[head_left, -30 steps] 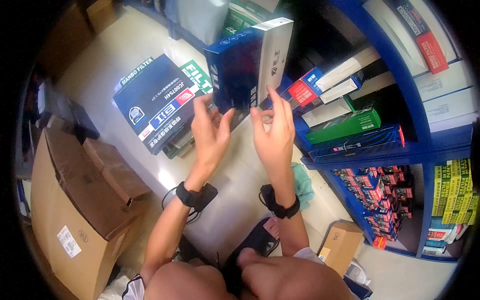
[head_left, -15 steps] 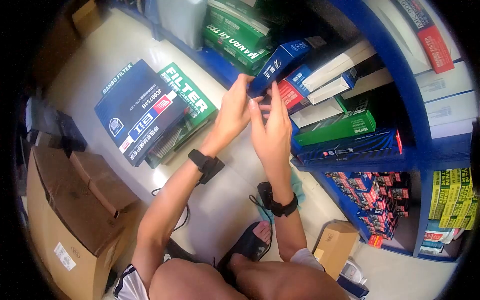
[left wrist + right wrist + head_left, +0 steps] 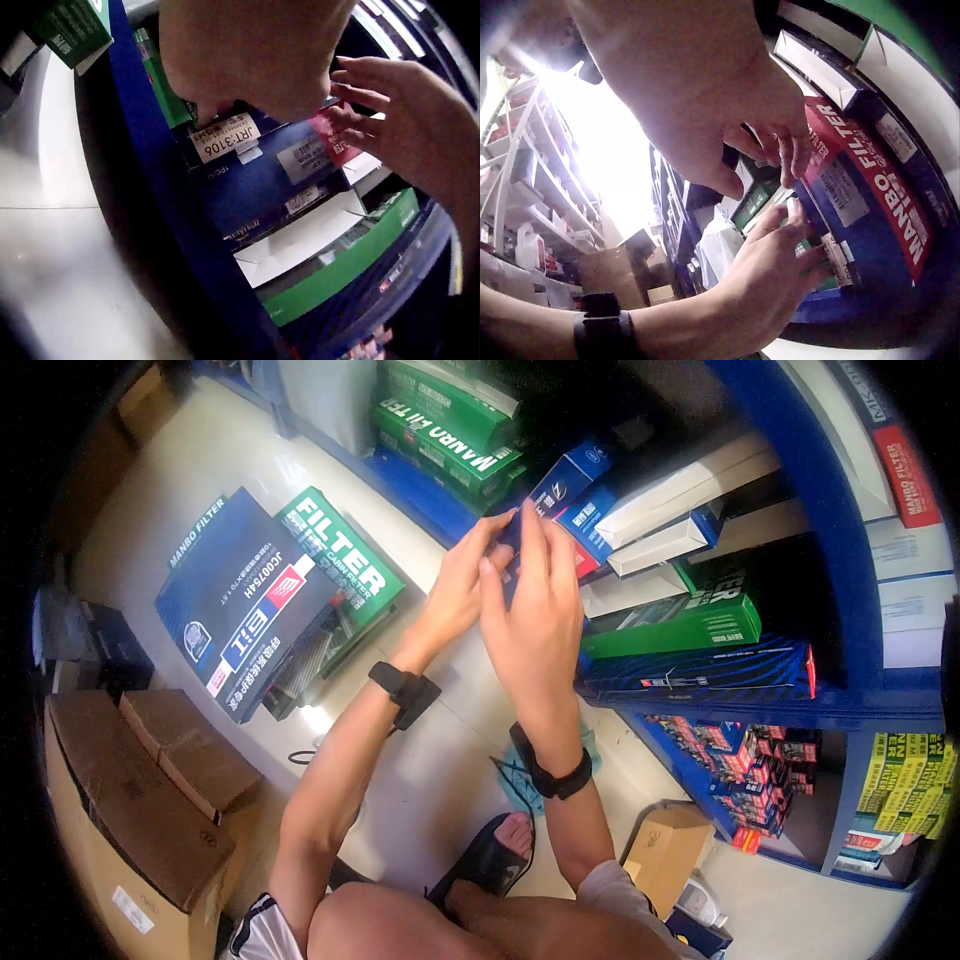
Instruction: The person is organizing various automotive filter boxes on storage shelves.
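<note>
A slim blue box [image 3: 567, 475] stands on edge among other boxes on the blue shelf. My left hand [image 3: 458, 585] is at its near end, fingers along the left side and thumb toward the front, gripping its edge. In the left wrist view the left hand [image 3: 251, 56] hides its own fingertips, above a box labelled JRT-3106 [image 3: 229, 139]. My right hand [image 3: 537, 620] reaches up beside the left with fingers extended, the tips overlapping the box's near end. In the right wrist view the right hand [image 3: 697, 90] hangs above the left, close by a red-and-blue MANBO FILTER box [image 3: 862, 195].
White-sided boxes [image 3: 685, 485] and a green box [image 3: 690, 628] lie to the right on the shelf. Green boxes [image 3: 450, 440] are stacked further left. A dark blue filter box [image 3: 255, 595] and a green one [image 3: 345, 555] lie on the floor. Cardboard cartons [image 3: 130, 800] stand at left.
The blue box, first held upright over the floor, has moved right and into the shelf row, now deeper in. Both hands followed it, and the head view has shifted.
</note>
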`<action>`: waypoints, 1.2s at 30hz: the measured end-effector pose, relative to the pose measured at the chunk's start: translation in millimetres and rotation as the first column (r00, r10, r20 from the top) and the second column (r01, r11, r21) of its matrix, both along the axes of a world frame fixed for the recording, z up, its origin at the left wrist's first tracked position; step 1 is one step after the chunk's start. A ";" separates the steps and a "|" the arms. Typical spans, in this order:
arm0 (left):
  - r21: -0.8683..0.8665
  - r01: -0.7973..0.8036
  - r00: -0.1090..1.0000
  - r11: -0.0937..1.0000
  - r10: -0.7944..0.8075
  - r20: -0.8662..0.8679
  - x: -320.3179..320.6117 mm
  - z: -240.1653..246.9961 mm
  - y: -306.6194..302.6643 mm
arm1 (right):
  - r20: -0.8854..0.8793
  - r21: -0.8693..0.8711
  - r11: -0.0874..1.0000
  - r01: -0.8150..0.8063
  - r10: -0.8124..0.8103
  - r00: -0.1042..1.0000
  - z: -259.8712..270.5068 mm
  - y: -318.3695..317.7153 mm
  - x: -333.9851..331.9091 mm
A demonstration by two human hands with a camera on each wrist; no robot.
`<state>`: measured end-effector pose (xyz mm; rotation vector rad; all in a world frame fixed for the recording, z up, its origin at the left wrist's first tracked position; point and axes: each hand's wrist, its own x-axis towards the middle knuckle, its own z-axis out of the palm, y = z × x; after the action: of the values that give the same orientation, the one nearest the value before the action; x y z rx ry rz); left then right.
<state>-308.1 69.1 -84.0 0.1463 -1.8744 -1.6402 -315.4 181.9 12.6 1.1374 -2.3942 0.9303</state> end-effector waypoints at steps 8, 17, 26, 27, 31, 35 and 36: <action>-0.399 0.039 0.988 0.916 0.025 0.153 -5.1 -11.7 -25.1 | -0.054 0.133 0.984 0.118 -0.112 0.992 16.5 -20.3 7.2; -0.083 0.274 0.961 0.958 -0.271 0.046 -17.5 -21.4 -30.1 | 0.053 0.225 0.949 0.220 -0.237 0.970 17.9 -41.2 10.1; 0.177 0.439 0.897 0.881 -0.439 -0.041 -43.8 -32.9 -36.0 | -0.023 0.245 0.912 0.329 -0.334 0.942 25.0 -56.4 -15.4; 0.187 0.425 0.905 0.886 -0.422 -0.059 -51.0 -34.4 -35.3 | -0.031 0.241 0.912 0.332 -0.335 0.942 26.9 -58.3 -16.2; 0.098 0.483 0.875 0.870 -0.478 -0.070 -66.9 -35.6 -34.5 | 0.042 0.278 0.893 0.354 -0.379 0.924 26.8 -60.0 -15.8; 0.276 0.618 0.786 0.736 -0.570 -0.240 -41.2 18.6 -17.5 | 0.004 0.273 0.899 0.343 -0.358 0.934 22.5 -58.3 -16.4; 0.274 0.620 0.784 0.735 -0.571 -0.243 -43.3 20.4 -14.6 | 0.019 0.275 0.899 0.340 -0.359 0.933 23.2 -58.5 -16.9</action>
<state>-351.4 54.4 -63.6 -0.4816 -1.5907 -2.3377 -332.3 123.4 35.7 0.7208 -2.7207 0.5474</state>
